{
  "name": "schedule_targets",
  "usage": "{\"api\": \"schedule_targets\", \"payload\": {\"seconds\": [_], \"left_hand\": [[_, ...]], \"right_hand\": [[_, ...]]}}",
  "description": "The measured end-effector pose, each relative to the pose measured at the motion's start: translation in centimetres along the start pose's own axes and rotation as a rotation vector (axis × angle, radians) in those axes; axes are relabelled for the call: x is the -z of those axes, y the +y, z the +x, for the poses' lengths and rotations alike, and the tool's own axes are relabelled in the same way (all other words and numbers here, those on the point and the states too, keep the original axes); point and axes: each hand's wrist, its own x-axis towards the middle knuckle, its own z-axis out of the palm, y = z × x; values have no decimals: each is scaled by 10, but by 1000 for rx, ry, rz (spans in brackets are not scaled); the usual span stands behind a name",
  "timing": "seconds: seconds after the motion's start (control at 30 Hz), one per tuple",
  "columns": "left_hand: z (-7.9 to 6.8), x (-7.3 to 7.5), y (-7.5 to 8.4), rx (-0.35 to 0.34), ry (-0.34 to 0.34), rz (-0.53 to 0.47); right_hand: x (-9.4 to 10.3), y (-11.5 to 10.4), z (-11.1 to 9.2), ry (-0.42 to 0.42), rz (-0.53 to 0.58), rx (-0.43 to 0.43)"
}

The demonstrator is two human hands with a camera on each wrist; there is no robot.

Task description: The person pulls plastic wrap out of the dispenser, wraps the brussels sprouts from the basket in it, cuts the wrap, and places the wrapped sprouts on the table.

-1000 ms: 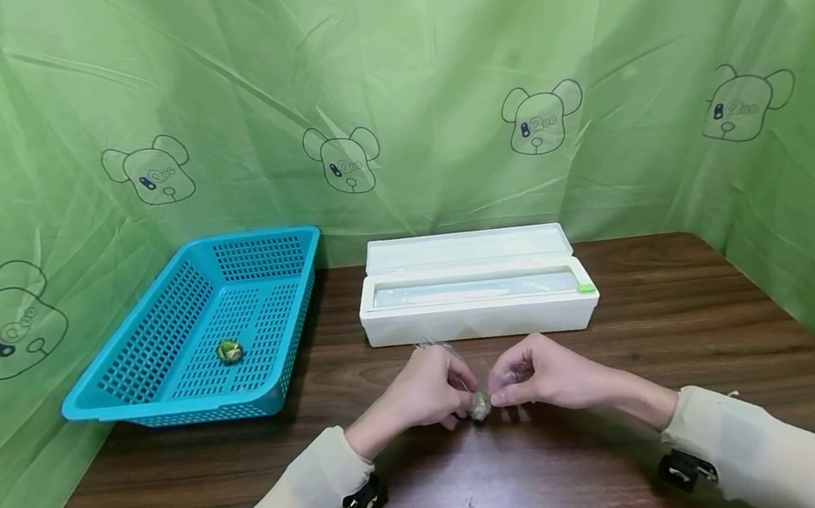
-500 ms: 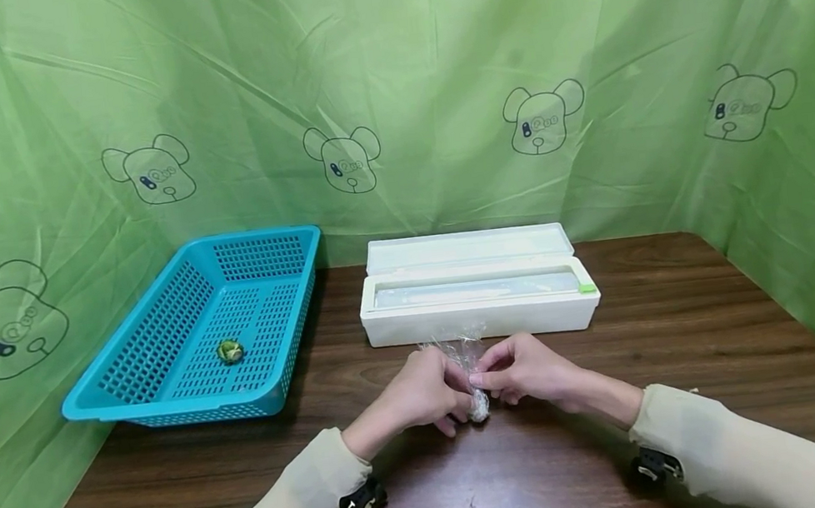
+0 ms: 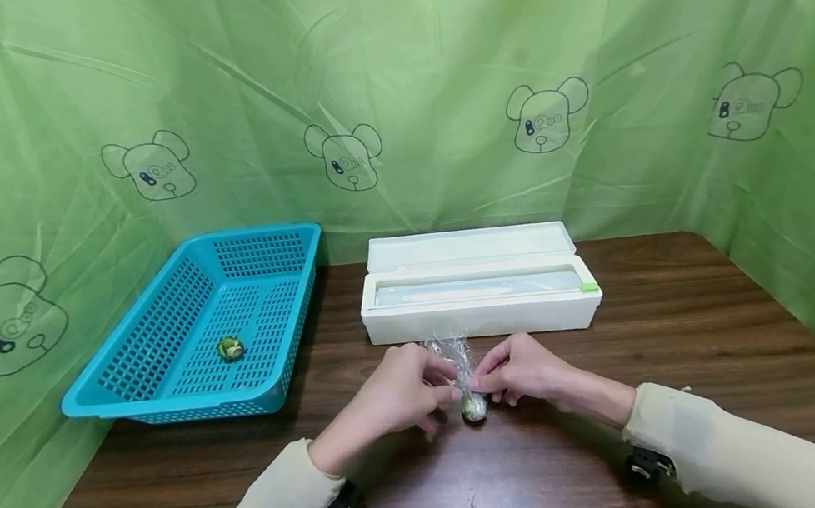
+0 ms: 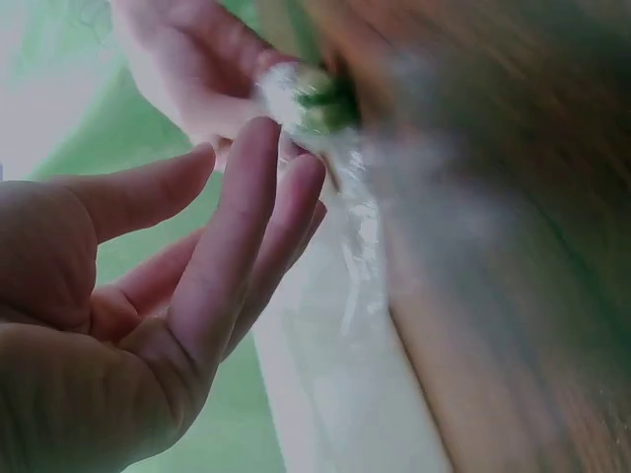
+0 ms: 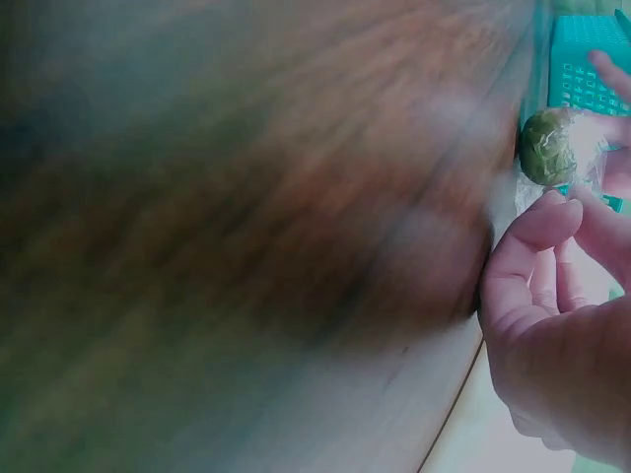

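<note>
A small green Brussels sprout (image 3: 474, 408) sits on the table, wrapped in clear cling film (image 3: 457, 355) whose loose end rises toward the white box. My right hand (image 3: 530, 370) pinches the gathered film just above the sprout, thumb against forefinger, as the right wrist view also shows. On the other side my left hand (image 3: 410, 392) is beside the bundle, its thumb and fingers parted. In the left wrist view nothing lies between the left fingers (image 4: 242, 212), and the wrapped sprout (image 4: 325, 101) appears beyond their tips.
A white cling film dispenser (image 3: 483, 317) stands behind the hands with its lid raised and a green slider (image 3: 588, 287) at its right end. At left, a blue plastic basket (image 3: 302, 320) holds one unwrapped Brussels sprout (image 3: 230, 349). A green curtain surrounds the wooden table (image 3: 687, 323).
My right hand has moved left and taken hold of the film above the sprout. My left hand has let go and drawn slightly left, its fingers spreading.
</note>
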Motion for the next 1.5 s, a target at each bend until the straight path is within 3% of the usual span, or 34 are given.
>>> {"api": "schedule_targets", "payload": {"seconds": [0.17,0.37,0.53,0.8,0.97,1.07,1.23,1.37,1.5], "left_hand": [[-11,-10,3,-135,11,182],[-15,-19,-1,-120,-16,266],[-16,-19,-2,-148,-9,292],[-14,-21,1,-149,-37,270],[-10,-21,0,-151,-39,261],[-9,-21,0,-158,-31,258],[-6,-21,0,-182,0,274],[-5,-22,-1,-160,12,248],[-3,-25,1,-137,30,208]], "right_hand": [[0,-4,1,14,-33,-40],[-1,-6,3,20,-26,-95],[-4,-9,6,55,-8,-116],[-10,-11,11,126,-84,-99],[-12,-11,15,122,-100,-108],[-10,-11,16,107,-43,-124],[-4,-13,12,66,150,-177],[-2,-17,8,44,275,-216],[1,-19,5,27,325,-228]]}}
